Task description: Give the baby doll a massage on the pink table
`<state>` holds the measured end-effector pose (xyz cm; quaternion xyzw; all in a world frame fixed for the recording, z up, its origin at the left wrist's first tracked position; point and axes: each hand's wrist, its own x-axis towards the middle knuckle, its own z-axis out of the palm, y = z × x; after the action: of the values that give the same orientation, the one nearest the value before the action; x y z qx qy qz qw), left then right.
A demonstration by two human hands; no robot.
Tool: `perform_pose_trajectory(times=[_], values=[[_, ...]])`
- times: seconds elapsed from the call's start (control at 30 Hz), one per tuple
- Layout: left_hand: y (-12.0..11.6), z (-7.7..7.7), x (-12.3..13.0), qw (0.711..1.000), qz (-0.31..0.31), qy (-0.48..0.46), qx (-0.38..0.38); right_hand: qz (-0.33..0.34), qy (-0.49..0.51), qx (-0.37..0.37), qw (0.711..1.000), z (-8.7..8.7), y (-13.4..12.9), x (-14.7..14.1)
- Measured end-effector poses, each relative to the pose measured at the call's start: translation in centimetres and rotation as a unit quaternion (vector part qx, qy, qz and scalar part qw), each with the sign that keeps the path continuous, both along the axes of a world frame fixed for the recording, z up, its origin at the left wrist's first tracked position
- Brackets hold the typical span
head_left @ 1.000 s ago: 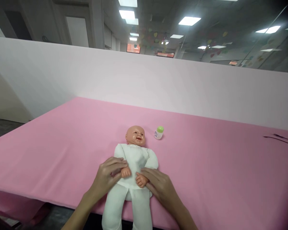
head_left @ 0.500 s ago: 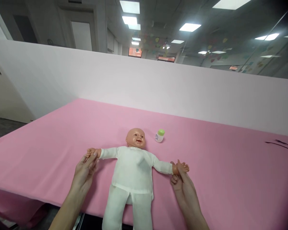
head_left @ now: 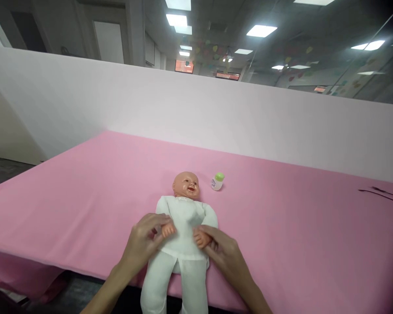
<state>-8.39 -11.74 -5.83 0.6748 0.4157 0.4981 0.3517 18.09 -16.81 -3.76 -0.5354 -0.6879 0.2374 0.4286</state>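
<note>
A baby doll (head_left: 186, 218) in a white top and white trousers lies face up, its head away from me and its legs reaching past the table's near edge. Both its arms are bent in over its belly. My left hand (head_left: 144, 237) grips the doll's hand (head_left: 168, 230) on the left side between thumb and fingers. On the other side, my right hand (head_left: 224, 248) is closed around the doll's other hand (head_left: 201, 238). Just right of the doll's head stands a small white bottle (head_left: 217, 182) with a green cap, touched by neither hand.
Pink cloth (head_left: 281, 218) covers the table and hangs over its front left edge. A white low wall (head_left: 216, 113) runs along the back, with glass above it. Two thin dark cords (head_left: 384, 195) lie at the far right.
Both my hands have moved inward, bringing the doll's arms from stretched out sideways to bent over its belly. The bottle and the doll's body have stayed in place.
</note>
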Motion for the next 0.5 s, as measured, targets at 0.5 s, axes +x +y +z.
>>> perform_pose_trajectory(times=[0.5], values=[[0.3, 0.8, -1.5, 0.959, 0.122, -0.218, -0.133, -0.2, 0.329, -0.014, 0.923, -0.5, 0.3, 3.1]])
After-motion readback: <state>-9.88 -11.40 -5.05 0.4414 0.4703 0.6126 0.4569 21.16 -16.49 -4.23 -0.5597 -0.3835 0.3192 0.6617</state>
